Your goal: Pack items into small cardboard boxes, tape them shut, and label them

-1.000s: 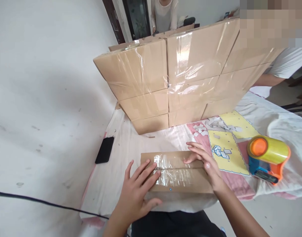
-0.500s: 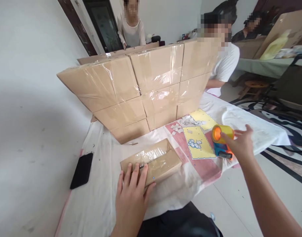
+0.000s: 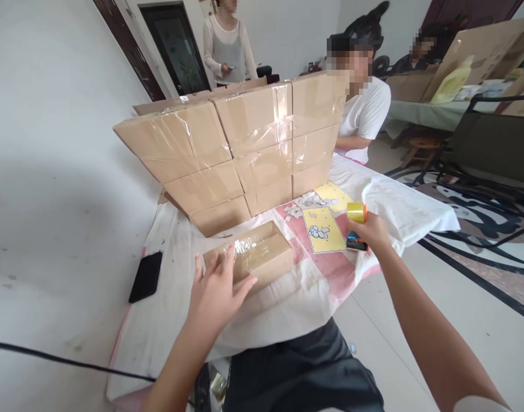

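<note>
A small cardboard box point(image 3: 268, 257) with shiny tape across its top lies on the cloth-covered table. My left hand point(image 3: 214, 289) is at the box's near left side, fingers spread, holding nothing. On the right, my right hand point(image 3: 373, 230) is closed round a tape dispenser point(image 3: 356, 243) that carries a roll of yellow tape point(image 3: 355, 212). Two yellow sheets lie left of the dispenser, the nearer sheet point(image 3: 324, 237) with a blue drawing and small white pieces near it.
A wall of stacked, taped cartons point(image 3: 262, 149) stands behind the small box. A black phone point(image 3: 146, 277) lies at the table's left edge. People are beyond the cartons; a chair point(image 3: 493, 143) stands at the right.
My right hand has closed on the tape dispenser. My left hand has lifted a little from the box top. The view has shifted, and the person at the back has moved.
</note>
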Action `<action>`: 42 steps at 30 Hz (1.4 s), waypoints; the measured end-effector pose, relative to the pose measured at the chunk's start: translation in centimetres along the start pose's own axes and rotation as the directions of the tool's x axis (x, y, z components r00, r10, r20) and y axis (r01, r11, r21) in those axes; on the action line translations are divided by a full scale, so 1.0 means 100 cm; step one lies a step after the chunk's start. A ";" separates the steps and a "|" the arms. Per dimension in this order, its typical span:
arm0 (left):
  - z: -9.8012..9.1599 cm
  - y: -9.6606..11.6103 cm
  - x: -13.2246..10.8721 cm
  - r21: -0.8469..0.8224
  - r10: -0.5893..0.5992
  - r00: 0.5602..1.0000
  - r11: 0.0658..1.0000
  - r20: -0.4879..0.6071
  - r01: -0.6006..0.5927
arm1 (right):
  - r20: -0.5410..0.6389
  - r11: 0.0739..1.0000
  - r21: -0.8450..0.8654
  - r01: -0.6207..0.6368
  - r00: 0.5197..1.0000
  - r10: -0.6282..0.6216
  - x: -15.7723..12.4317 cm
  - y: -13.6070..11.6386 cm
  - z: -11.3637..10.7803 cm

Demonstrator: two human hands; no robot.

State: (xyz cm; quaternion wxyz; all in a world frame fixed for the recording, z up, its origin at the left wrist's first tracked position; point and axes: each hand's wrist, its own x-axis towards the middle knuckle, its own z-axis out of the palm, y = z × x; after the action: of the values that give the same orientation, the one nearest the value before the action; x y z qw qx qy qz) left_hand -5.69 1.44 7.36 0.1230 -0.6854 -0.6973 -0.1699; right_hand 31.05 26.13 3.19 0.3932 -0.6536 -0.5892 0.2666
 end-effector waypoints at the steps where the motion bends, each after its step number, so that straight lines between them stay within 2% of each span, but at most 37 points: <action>1: -0.005 -0.002 0.001 -0.051 -0.027 0.999 0.998 0.028 0.029 | -0.045 0.999 0.032 -0.011 0.999 0.012 -0.007 -0.003 -0.002; 3: -0.010 -0.003 0.001 -0.120 -0.068 0.997 0.990 0.023 0.071 | -0.091 0.985 0.170 -0.013 0.995 0.028 -0.028 -0.010 -0.005; 4: -0.010 -0.001 0.000 -0.135 -0.080 0.996 0.988 -0.028 0.075 | -0.100 0.963 0.268 0.002 0.995 0.025 -0.041 -0.015 -0.007; 6: -0.008 0.012 -0.003 -0.186 -0.064 0.971 0.982 -0.231 0.020 | -0.070 0.893 0.450 0.024 0.998 0.008 -0.073 -0.028 -0.008; 8: -0.004 0.038 -0.003 -0.304 -0.031 0.900 0.946 -0.434 -0.114 | 0.055 0.805 0.593 -0.010 0.998 -0.029 -0.109 -0.045 -0.008; 9: -0.003 0.054 -0.003 -0.390 -0.018 0.879 0.900 -0.476 -0.193 | 0.141 0.765 0.643 -0.040 0.988 -0.067 -0.127 -0.054 -0.007; 10: -0.002 0.070 -0.001 -0.487 -0.003 0.888 0.837 -0.459 -0.249 | 0.227 0.733 0.678 -0.061 0.965 -0.130 -0.144 -0.064 -0.008; 12: -0.001 0.099 0.004 -0.669 0.069 0.950 0.695 -0.303 -0.264 | 0.354 0.701 0.711 -0.058 0.891 -0.284 -0.171 -0.084 -0.010; 13: -0.001 0.110 0.007 -0.732 0.118 0.967 0.635 -0.224 -0.247 | 0.401 0.706 0.707 -0.044 0.847 -0.349 -0.181 -0.093 -0.013; 16: 0.004 0.122 0.011 -0.828 0.214 0.971 0.522 -0.103 -0.203 | 0.509 0.748 0.663 0.011 0.726 -0.463 -0.193 -0.106 -0.022; 17: 0.007 0.121 0.011 -0.848 0.227 0.970 0.495 -0.084 -0.189 | 0.527 0.751 0.660 0.029 0.694 -0.491 -0.193 -0.106 -0.024; 18: 0.011 0.120 0.009 -0.865 0.234 0.970 0.472 -0.065 -0.171 | 0.522 0.745 0.665 0.051 0.681 -0.513 -0.193 -0.103 -0.024; 19: 0.015 0.119 0.005 -0.876 0.227 0.973 0.459 -0.043 -0.146 | 0.498 0.738 0.671 0.071 0.694 -0.520 -0.192 -0.099 -0.022; 20: 0.019 0.118 0.001 -0.882 0.203 0.979 0.456 -0.025 -0.117 | 0.463 0.736 0.671 0.085 0.728 -0.506 -0.191 -0.093 -0.019; 22: 0.026 0.122 -0.008 -0.893 0.107 0.994 0.448 0.014 -0.036 | 0.351 0.747 0.656 0.104 0.835 -0.424 -0.190 -0.083 -0.009; 24: 0.031 0.130 -0.015 -0.926 0.004 0.996 0.370 0.084 0.076 | 0.230 0.755 0.641 0.138 0.904 -0.360 -0.189 -0.077 0.002; 26: 0.033 0.137 -0.019 -0.954 -0.031 0.982 0.233 0.188 0.190 | 0.162 0.750 0.627 0.213 0.906 -0.392 -0.188 -0.077 0.010; 28: 0.036 0.143 -0.019 -0.956 -0.064 0.965 0.137 0.253 0.260 | 0.132 0.727 0.609 0.318 0.862 -0.489 -0.188 -0.080 0.016; 30: 0.038 0.147 -0.021 -0.951 -0.183 0.946 0.107 0.268 0.290 | 0.093 0.696 0.591 0.409 0.822 -0.562 -0.187 -0.081 0.020; 32: 0.039 0.153 -0.026 -0.956 -0.316 0.918 0.094 0.238 0.279 | -0.004 0.668 0.558 0.492 0.807 -0.590 -0.186 -0.079 0.025; 35: 0.035 0.166 -0.039 -0.967 -0.378 0.903 0.064 0.205 0.247 | -0.188 0.635 0.481 0.604 0.779 -0.599 -0.180 -0.072 0.029; 37: 0.032 0.173 -0.047 -0.966 -0.347 0.913 0.064 0.214 0.250 | -0.284 0.663 0.443 0.604 0.796 -0.535 -0.173 -0.069 0.027; 40: 0.032 0.177 -0.053 -0.936 -0.248 0.913 0.053 0.326 0.348 | -0.359 0.727 0.529 0.438 0.892 -0.276 -0.162 -0.076 0.019; 42: 0.038 0.174 -0.055 -0.905 -0.215 0.897 0.096 0.387 0.414 | -0.331 0.648 0.701 0.298 0.941 -0.075 -0.161 -0.085 0.013</action>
State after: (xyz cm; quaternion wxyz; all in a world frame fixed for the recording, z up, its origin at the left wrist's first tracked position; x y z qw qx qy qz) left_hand 12.08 -1.99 2.90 -0.4372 -0.4472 -0.5610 -0.5423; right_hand 22.60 10.57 7.66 0.7270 -0.4019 -0.4345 0.3480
